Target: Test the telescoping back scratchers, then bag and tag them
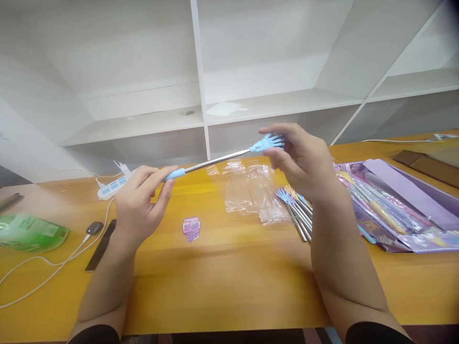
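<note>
The left hand [141, 203], toward nine o'clock from the middle of the view, is grasping the blue handle of a telescopic back scratcher [217, 161], its closed fingers hiding the handle's end. The metal rod is running up toward two o'clock, where the right hand [304, 155] is curving around the blue claw head, forefinger above and thumb below; whether these fingers are pressing on it, I cannot tell. The scratcher is hanging above the wooden table [229, 286].

At four o'clock, crumpled clear plastic sleeves [244, 188] are lying near a bundle of back scratchers [299, 212], partly disappearing behind the right forearm. At three o'clock, a lilac box [390, 179] is holding bagged scratchers, the film's glare blurring them. At seven, small purple cards [191, 228] are lying stacked, their print too small to read.

At nine, a power strip [113, 187] is sitting behind the left hand. Toward eight, a dark flat object [100, 248] is vanishing partly under the left forearm, and the frame edge is cutting off a green bottle [32, 232].
</note>
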`<state>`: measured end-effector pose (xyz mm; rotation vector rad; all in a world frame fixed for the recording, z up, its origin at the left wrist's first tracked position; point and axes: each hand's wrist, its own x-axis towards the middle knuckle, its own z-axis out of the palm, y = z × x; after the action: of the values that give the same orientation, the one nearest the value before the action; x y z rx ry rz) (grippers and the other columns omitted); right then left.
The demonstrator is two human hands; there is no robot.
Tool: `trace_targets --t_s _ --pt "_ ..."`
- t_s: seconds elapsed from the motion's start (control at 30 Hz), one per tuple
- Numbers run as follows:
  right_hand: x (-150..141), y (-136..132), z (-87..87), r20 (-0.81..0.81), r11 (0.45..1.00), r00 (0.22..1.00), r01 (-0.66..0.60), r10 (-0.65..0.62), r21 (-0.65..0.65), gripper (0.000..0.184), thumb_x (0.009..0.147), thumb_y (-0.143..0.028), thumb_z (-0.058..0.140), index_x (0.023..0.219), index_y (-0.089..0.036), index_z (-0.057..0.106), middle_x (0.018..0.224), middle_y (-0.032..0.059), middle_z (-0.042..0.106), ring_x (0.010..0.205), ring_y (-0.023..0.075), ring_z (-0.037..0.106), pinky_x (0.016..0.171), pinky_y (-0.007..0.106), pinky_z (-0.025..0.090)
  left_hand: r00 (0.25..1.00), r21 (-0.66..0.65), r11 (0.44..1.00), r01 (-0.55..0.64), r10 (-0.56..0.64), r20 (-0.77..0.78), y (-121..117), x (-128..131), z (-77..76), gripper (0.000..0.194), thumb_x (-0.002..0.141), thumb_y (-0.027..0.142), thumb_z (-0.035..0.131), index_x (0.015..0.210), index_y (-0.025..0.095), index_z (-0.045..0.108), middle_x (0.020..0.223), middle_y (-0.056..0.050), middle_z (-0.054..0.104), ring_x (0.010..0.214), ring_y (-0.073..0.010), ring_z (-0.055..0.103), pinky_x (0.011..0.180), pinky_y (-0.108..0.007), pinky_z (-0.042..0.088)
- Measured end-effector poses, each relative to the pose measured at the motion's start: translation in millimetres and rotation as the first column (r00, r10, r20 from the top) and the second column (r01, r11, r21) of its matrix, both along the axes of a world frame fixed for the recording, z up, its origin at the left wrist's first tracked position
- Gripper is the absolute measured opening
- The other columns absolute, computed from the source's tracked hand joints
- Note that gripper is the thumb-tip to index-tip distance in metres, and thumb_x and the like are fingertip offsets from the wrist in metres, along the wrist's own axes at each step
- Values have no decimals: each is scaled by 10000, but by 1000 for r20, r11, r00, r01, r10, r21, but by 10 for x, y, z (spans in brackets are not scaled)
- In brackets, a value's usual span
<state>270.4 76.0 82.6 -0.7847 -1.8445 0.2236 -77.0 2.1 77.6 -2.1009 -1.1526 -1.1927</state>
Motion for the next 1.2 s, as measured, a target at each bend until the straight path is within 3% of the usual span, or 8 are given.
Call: trace_targets --t_s 0.1,0.2,0.33,0.67,1.2 --pt "23 21 -2 179 981 975 104 -134 163 309 1111 -458 546 1276 -285 742 1135 90 784 951 251 722 885 417 558 999 -23 1000 8 -9 -35 10 -16 6 288 1068 211 672 1316 304 785 1001 -24 757 696 -112 618 652 -284 489" --pt "-17 69 -29 229 972 962 103 -152 212 373 1141 -514 466 1207 -293 758 993 66 776 878 230 714 827 377 538 998 -9 1000 15 -16 -62 20 -26 -6 296 1066 200 669 1321 293 787 998 -28 753 739 -120 649 681 -273 506" --pt "-105 61 -68 270 973 949 109 -163 204 439 1140 -579 436 1161 -293 768 877 52 734 795 217 681 748 349 498 996 12 1000 26 -25 -85 34 -29 -46 314 1057 183 676 1332 299 776 965 -26 736 776 -131 658 667 -269 489" --pt "-213 -79 -86 337 963 916 144 -218 230 446 1151 -560 410 1193 -281 756 844 49 693 752 200 621 705 322 440 994 32 998 52 -49 -93 39 81 -120 312 1074 187 634 1334 309 755 934 -30 720 744 -144 625 643 -286 470" --pt "-399 -114 -196 408 966 885 148 -224 211 484 1168 -565 366 1194 -268 748 839 35 721 692 153 594 639 291 363 995 -48 999 15 -20 -98 15 136 -175 278 1094 212 600 1319 280 748 958 -40 727 793 -158 660 678 -304 494"
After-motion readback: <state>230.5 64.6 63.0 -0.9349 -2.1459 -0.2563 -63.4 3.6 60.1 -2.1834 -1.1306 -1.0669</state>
